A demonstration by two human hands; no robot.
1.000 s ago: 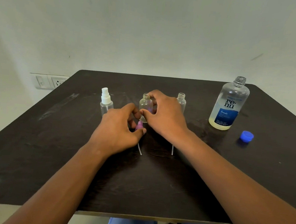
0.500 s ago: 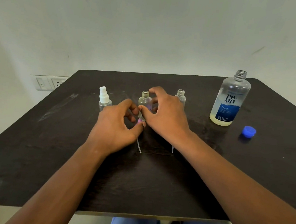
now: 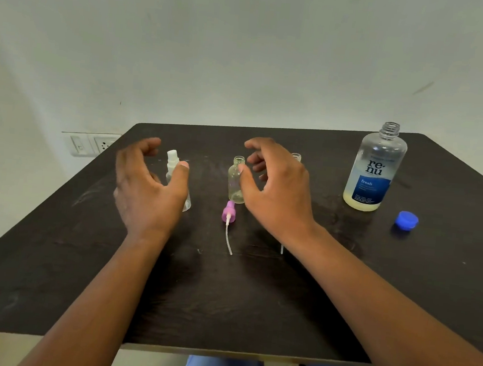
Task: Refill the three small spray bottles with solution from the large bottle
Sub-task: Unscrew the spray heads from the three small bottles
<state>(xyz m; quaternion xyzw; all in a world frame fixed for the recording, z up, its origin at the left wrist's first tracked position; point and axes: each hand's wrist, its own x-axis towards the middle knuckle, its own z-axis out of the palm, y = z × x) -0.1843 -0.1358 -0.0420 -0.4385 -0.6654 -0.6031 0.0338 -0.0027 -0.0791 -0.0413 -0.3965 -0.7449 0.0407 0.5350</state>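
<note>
Head view: left hand (image 3: 148, 191) spread, fingers apart, hovering around capped spray bottle (image 3: 174, 166) at centre left, not clearly gripping. Right hand (image 3: 274, 192) also spread, holding nothing, thumb beside uncapped middle bottle (image 3: 236, 182). Third bottle (image 3: 296, 157) mostly hidden behind right hand. Purple sprayer head (image 3: 228, 211) with dip tube lying on table (image 3: 252, 302) just below middle bottle. Large solution bottle (image 3: 375, 169) upper right, uncapped, blue cap (image 3: 406, 220) beside it. Small bottles likely light, tippy, smooth: hold low round body while pouring. Large bottle nearly empty, probably light: grip at label.

dark table (image 3: 252, 302), wall socket plate (image 3: 90, 144)
</note>
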